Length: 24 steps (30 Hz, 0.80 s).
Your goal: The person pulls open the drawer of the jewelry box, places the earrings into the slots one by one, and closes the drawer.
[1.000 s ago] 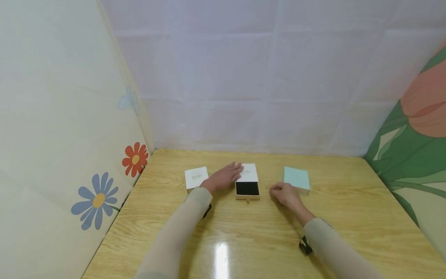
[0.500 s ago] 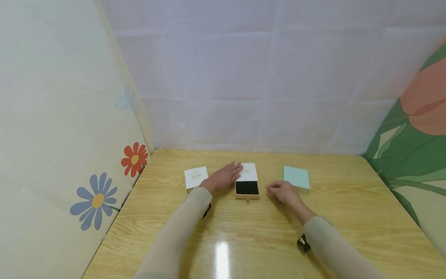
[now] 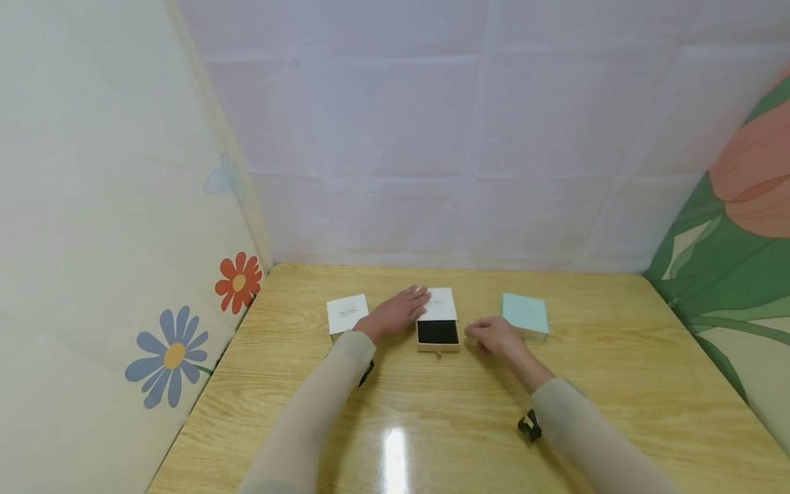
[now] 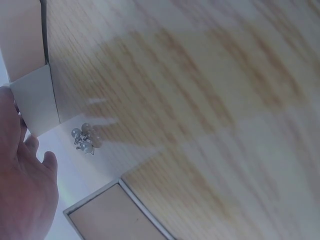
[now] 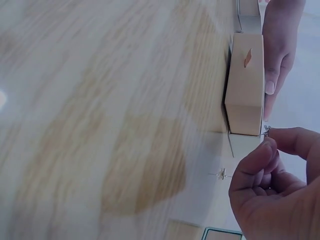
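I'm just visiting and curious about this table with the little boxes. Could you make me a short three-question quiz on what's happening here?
1. True or false: the middle box has its drawer pulled open, showing a black lining.
2. Which hand rests on that box? A) left hand B) right hand
3. Fill in: the right hand pinches a small ____ between thumb and fingers.

Key: 1. True. 2. A. 3. Earring. A second one lies on the table, short of the green box. The white box at the left is untouched.
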Tool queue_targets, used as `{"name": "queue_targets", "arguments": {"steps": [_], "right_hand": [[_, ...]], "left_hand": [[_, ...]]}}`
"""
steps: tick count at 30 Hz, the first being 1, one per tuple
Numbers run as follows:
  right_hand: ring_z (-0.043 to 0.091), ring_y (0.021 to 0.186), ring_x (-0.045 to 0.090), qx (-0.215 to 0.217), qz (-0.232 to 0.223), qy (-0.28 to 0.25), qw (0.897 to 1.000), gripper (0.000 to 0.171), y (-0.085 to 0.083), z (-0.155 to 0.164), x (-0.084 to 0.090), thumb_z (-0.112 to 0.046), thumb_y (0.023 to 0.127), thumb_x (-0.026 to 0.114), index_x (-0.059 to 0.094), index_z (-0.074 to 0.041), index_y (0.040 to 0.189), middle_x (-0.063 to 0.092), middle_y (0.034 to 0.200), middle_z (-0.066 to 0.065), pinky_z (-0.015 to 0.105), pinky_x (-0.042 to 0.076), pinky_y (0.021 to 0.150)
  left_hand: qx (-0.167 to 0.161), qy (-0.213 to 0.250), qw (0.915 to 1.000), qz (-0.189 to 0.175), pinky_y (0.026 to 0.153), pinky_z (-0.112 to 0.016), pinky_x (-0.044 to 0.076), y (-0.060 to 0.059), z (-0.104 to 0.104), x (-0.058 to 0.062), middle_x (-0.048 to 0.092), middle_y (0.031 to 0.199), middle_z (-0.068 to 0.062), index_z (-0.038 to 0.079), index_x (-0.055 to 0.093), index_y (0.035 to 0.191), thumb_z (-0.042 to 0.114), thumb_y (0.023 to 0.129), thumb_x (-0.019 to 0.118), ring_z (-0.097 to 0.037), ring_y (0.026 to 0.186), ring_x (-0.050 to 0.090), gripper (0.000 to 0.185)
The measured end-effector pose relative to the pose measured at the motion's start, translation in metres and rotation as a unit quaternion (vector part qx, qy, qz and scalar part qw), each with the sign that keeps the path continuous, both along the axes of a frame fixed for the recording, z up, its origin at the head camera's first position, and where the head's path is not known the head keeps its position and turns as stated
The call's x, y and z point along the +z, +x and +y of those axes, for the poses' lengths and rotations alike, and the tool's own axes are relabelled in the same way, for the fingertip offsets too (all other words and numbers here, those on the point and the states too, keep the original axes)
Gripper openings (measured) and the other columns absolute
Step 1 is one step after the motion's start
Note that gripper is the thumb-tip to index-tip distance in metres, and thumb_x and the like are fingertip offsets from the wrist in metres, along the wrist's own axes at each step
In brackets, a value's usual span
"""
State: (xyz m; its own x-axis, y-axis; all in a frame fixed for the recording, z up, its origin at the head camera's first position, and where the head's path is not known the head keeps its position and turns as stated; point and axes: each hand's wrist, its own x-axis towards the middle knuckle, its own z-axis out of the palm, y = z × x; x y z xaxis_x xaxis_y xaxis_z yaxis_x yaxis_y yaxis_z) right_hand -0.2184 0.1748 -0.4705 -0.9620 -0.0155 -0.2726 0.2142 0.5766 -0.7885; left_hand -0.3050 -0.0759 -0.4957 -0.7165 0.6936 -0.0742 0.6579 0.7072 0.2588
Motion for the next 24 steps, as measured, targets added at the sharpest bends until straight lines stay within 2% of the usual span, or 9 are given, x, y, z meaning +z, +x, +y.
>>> {"name": "queue_targets", "arguments": {"steps": [7,16,24], "right_hand": [[0.015,0.072,0.058,0.01,-0.006,-0.017,1.0,0.033,-0.001,-0.009,0.006,-0.019,0.099,0.064,0.07,0.007,0.118,0.068,0.079,0.008,0.028,0.051,0.068],[0.011,0.059,0.052,-0.001,-0.002,-0.048,0.999,0.026,-0.006,-0.02,0.004,-0.014,0.095,0.068,0.074,0.007,0.11,0.061,0.065,0.001,0.024,0.046,0.058],[0.01,0.055,0.046,0.003,-0.005,-0.016,1.0,0.027,-0.009,-0.025,0.004,-0.017,0.094,0.069,0.075,0.003,0.11,0.053,0.061,-0.001,0.023,0.039,0.053]], "left_hand": [[0.005,-0.002,1.0,-0.006,0.128,-0.036,0.007,0.0,-0.001,0.0,0.012,0.17,-0.003,0.015,0.017,0.163,0.038,0.113,0.021,-0.025,0.157,0.004,0.055],[0.004,0.01,0.9999,-0.009,0.128,-0.039,0.009,0.0,-0.001,0.0,0.014,0.17,-0.005,0.015,0.02,0.163,0.038,0.113,0.024,-0.028,0.157,0.007,0.055],[0.004,0.012,0.9999,-0.01,0.128,-0.04,0.009,0.002,-0.001,0.002,0.014,0.17,-0.005,0.015,0.019,0.163,0.038,0.113,0.023,-0.027,0.157,0.007,0.055]]}}
